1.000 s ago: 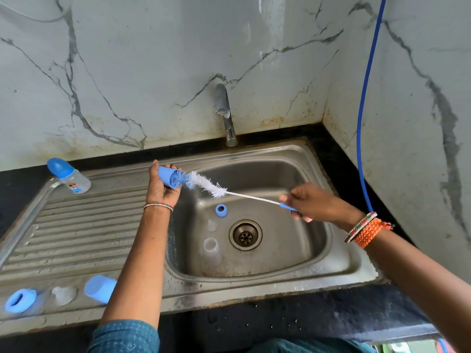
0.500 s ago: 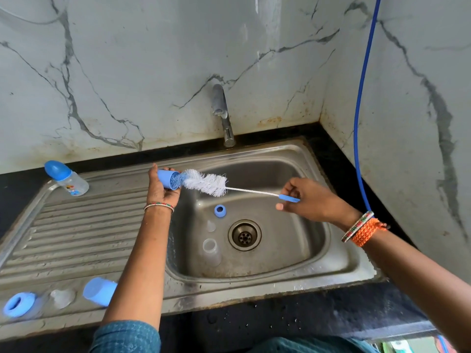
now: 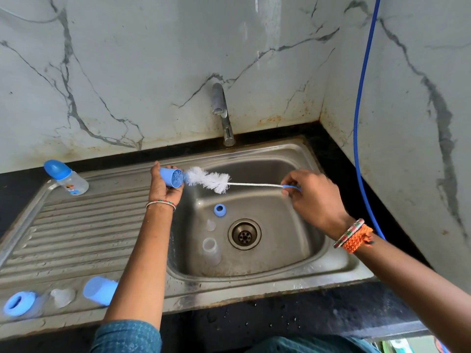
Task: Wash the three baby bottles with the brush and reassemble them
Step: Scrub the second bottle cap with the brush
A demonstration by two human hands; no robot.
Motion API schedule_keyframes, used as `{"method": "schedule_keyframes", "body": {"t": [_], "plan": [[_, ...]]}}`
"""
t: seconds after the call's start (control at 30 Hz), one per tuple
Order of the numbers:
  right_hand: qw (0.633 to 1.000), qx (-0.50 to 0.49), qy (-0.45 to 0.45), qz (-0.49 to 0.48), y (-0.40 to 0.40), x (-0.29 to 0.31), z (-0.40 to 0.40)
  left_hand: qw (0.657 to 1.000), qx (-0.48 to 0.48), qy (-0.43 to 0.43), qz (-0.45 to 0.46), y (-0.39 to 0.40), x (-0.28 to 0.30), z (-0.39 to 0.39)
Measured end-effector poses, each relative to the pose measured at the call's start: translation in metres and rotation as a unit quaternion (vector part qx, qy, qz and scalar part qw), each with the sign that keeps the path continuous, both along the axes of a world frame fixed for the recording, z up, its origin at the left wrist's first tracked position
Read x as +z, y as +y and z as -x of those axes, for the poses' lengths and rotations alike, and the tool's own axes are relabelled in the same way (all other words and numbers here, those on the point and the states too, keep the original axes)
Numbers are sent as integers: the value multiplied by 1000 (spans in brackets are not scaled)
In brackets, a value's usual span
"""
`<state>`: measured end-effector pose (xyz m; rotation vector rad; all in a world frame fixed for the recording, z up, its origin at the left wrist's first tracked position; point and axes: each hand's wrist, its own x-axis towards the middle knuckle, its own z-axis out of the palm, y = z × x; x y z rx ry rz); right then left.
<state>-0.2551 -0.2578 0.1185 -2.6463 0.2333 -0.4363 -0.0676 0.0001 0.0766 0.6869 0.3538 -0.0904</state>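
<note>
So the left hand (image 3: 163, 186) is wrapped around a blue bottle cap (image 3: 171, 177), open end facing right, held up over the sink's (image 3: 328, 266) left rim. The right hand (image 3: 312, 197) pinches the blue handle end of the bottle brush (image 3: 207, 180) between fingertips, and the white bristle tip sits right at the cap's mouth, maybe just inside, hard to tell. Down in the basin there's a blue collar ring (image 3: 220, 209), a clear nipple (image 3: 210, 224) and a clear bottle body (image 3: 211, 250) lying left of the drain (image 3: 244, 234). On the ribbed draining surface (image 3: 76, 230), far left, one assembled bottle (image 3: 66, 177) lies tilted. Near edge holds another blue ring (image 3: 19, 303), a clear nipple piece (image 3: 62, 296) and a second blue cap (image 3: 100, 290).
</note>
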Motion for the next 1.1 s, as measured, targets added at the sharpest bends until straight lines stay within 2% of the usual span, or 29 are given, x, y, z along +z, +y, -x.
{"method": "schedule_keyframes", "body": {"t": [0.03, 0.13, 0.2, 0.27, 0.33, 0.4, 0.47, 0.5, 0.53, 0.57, 0.6, 0.63, 0.67, 0.7, 0.73, 0.77, 0.8, 0.83, 0.87, 0.9, 0.93, 0.97, 1.0, 1.03, 1.07, 1.1], "plan": [[1000, -10, 12, -27, -2, -1, -2, 1000, -6, 1, -4, 0, -1, 0], [972, 8, 199, -128, -8, -2, -8, 1000, -21, -3, -20, -2, -2, 2], [953, 35, 252, -166, -6, -2, -5, 999, -23, -2, -29, -4, -3, 1], [972, 27, 201, -116, -5, -2, -3, 998, -24, 16, -50, -2, -5, -3], [996, 2, 87, -26, -5, -3, 0, 996, -24, 51, -70, 1, -7, -6], [999, 20, -30, 19, -5, -7, 1, 995, -18, 71, -73, 3, -8, -7], [997, 32, -66, 19, -5, -8, 0, 997, 5, 58, -55, 2, -5, -5], [999, 33, -20, -21, -7, -4, -1, 998, 9, 50, -41, 1, -3, -5], [992, 42, 76, -97, -10, 1, -2, 999, 9, 41, -30, 1, -1, -4], [954, 66, 206, -209, -11, 7, 1, 999, 5, 33, -21, 1, 0, -2], [890, 84, 310, -324, -11, 10, 2, 1000, 0, 25, -15, 2, 1, -1], [845, 86, 344, -401, -13, 9, 2, 1000, -2, 17, -5, 2, 2, 0], [840, 84, 332, -421, -15, 8, 1, 1000, 0, 13, 5, 3, 2, 0], [880, 74, 279, -378, -14, 3, 1, 1000, 5, 14, 17, 4, 3, -1], [948, 55, 178, -258, -14, -5, 1, 999, 8, 16, 27, 4, 2, -2], [993, 31, 56, -96, -13, -7, 2, 999, 6, 17, 37, 4, 1, -3], [997, 20, -68, 37, -11, -9, 5, 999, 0, 18, 43, 3, 1, -2], [979, 33, -167, 116, -10, -10, 7, 999, -5, 18, 44, 1, 0, -2], [967, 37, -213, 136, -8, -10, 7, 999, -6, 19, 42, 1, -1, -2], [977, 36, -191, 89, -6, -6, 6, 999, -4, 15, 41, 0, -2, -2], [994, 32, -105, -20, -7, 0, 5, 999, -1, 8, 41, 0, -2, -2], [986, 39, 49, -157, -8, 8, 3, 999, 1, -1, 46, 0, -2, -2], [928, 60, 229, -286, -8, 13, 3, 999, -1, -14, 52, 0, 0, -1], [861, 81, 334, -374, -11, 14, 3, 998, -7, -26, 58, -1, 1, -1], [827, 95, 362, -420, -15, 10, 1, 998, -12, -31, 55, 0, 2, 0], [835, 100, 347, -415, -17, 7, -1, 998, -15, -28, 45, 0, 2, 0]]}}
